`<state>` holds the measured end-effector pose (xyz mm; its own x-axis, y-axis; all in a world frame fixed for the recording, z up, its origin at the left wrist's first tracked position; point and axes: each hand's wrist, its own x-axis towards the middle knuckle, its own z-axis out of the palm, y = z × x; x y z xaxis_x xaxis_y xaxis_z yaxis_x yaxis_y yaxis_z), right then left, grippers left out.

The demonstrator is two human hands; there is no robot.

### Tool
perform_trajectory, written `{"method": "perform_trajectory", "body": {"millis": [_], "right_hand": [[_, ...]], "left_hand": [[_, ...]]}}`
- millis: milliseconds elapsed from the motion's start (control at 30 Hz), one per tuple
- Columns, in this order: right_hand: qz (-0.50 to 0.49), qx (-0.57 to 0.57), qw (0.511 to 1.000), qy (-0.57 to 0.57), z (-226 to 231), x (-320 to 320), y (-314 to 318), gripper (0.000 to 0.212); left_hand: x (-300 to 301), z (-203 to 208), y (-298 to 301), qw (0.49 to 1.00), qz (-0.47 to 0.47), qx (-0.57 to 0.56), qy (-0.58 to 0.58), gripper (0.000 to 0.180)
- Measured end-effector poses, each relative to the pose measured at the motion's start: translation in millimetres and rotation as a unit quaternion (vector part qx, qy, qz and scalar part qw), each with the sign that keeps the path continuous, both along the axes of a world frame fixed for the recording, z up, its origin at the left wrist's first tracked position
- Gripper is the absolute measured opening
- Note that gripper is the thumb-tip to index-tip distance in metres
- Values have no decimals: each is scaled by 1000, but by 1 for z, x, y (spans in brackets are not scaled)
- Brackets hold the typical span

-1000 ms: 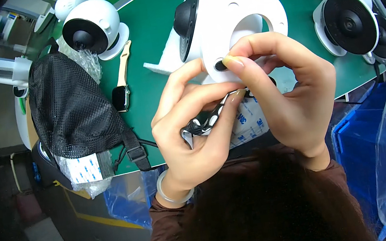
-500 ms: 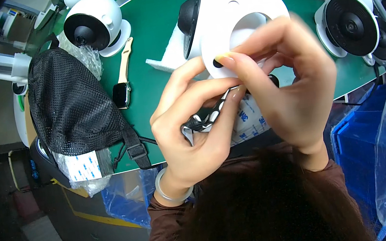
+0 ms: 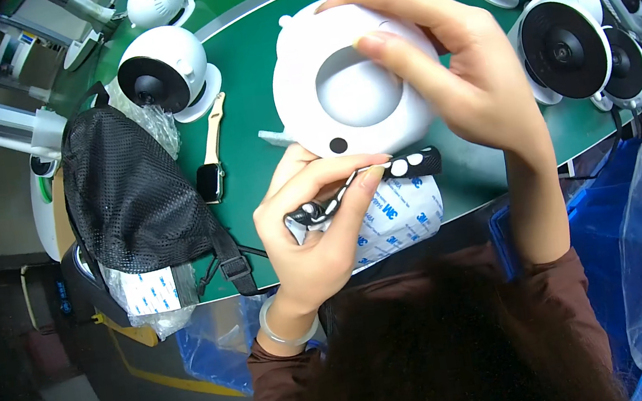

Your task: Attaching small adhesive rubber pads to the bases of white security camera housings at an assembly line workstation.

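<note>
A white rounded device [image 3: 292,91] with a wide round opening stands in front of me. My right hand [image 3: 471,79] grips its right side, fingers over the top and thumb at the opening's rim. A small black round pad [image 3: 338,145] sits on its near rim. Just below, my left hand [image 3: 306,239] pinches a curled black strip [image 3: 431,160] with white round spots. Beneath the strip lies white sheet material [image 3: 400,218] with blue print. The device's black front does not show now.
Several white round devices with black fronts [image 3: 564,47] stand at the right; one more [image 3: 165,67] is at the far left. A black mesh bag [image 3: 129,193] and a watch [image 3: 211,182] lie on the green table [image 3: 239,73]. Blue bins [image 3: 602,244] sit lower right.
My right hand has left the black pad and now clasps the device's right side. The device has turned, its opening toward me. My left hand still holds the strip.
</note>
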<state>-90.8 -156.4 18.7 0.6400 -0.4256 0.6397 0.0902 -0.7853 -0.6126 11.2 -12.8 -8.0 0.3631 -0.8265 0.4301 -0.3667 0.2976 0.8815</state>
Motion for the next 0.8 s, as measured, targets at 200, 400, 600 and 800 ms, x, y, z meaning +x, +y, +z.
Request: {"method": "perform_trajectory", "body": {"millis": [200, 400, 600, 800], "right_hand": [[11, 25, 999, 41, 3, -8, 9, 46], [-97, 30, 992, 77, -5, -7, 34, 73], [-66, -34, 997, 9, -11, -16, 24, 46], [-22, 72, 996, 46, -14, -51, 67, 43]], "left_hand": [[4, -8, 2, 1000, -23, 12, -1, 12], [2, -8, 2, 999, -35, -7, -8, 13], [8, -8, 21, 1000, 4, 15, 1, 15], [-1, 3, 36, 989, 130, -16, -70, 16]]}}
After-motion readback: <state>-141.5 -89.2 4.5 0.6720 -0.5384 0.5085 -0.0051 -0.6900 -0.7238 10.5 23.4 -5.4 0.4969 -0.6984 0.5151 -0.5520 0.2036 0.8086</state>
